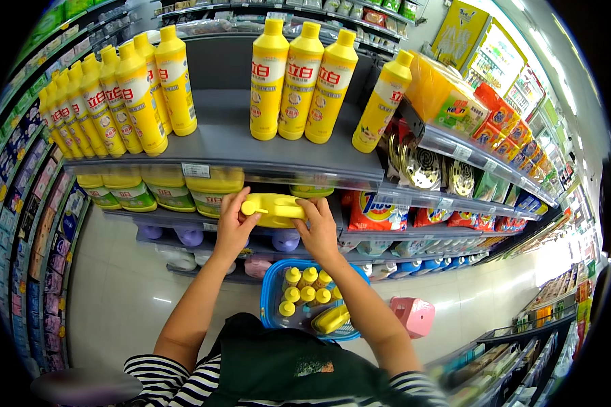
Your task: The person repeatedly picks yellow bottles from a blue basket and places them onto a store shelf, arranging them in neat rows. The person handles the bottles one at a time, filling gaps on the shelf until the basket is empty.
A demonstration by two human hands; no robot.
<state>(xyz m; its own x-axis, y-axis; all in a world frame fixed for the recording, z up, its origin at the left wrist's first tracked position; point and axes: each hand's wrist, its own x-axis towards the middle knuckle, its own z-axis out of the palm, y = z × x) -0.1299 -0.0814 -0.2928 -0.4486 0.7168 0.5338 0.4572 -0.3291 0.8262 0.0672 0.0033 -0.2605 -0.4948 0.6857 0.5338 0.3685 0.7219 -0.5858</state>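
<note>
Between my two hands is a large yellow detergent jug (276, 209), seen from above with its cap to the left and its moulded handle to the right. My left hand (236, 220) touches the cap end, and my right hand (313, 224) grips the handle end. The jug is at the second shelf's front, beside a row of similar jugs (172, 196). Slim yellow dish-soap bottles (271, 86) stand upright on the grey upper shelf (224, 122). Below my right forearm, a blue plastic basket (266, 305) holds several yellow-capped bottles (307, 294) and another yellow jug (331, 319).
A pink plastic stool (413, 316) stands on the tiled floor right of the basket. Lower shelves hold purple bottles (285, 239) and red detergent bags (376, 211). Clear price-label rails (285, 175) edge the shelves. Another stocked rack (31, 229) runs along the left.
</note>
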